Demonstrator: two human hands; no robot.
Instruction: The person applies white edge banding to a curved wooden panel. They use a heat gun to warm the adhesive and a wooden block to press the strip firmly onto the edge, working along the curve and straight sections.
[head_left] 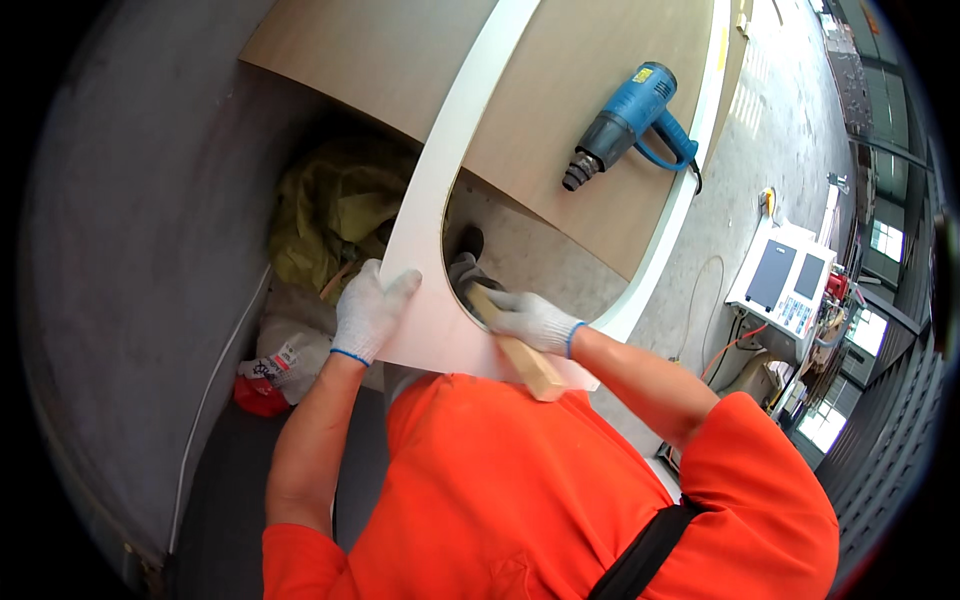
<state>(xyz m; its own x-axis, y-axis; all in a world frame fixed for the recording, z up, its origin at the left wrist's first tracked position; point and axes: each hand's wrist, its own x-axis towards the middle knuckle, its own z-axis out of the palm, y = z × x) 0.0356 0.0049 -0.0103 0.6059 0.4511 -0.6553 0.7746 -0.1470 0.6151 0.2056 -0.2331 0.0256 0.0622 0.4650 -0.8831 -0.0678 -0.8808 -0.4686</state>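
Note:
A white curved panel (430, 322) with a large rounded opening lies in front of me, its near end against my orange shirt. My left hand (372, 312), in a white knit glove, grips the panel's left edge, thumb on top; its other fingers are partly hidden. My gloved right hand (530, 318) is closed around a wooden block (530, 368), long and light-coloured. The block lies across the panel's near strip, at the rim of the opening. Its far end reaches over the opening and its near end points toward my body.
A blue heat gun (630, 115) lies on a brown board (560, 60) under the panel. Olive cloth (335, 210) and a white-and-red bag (285, 370) sit at the left. A white machine (783, 278) with cables stands at the right. A white cord (215, 385) runs along the left.

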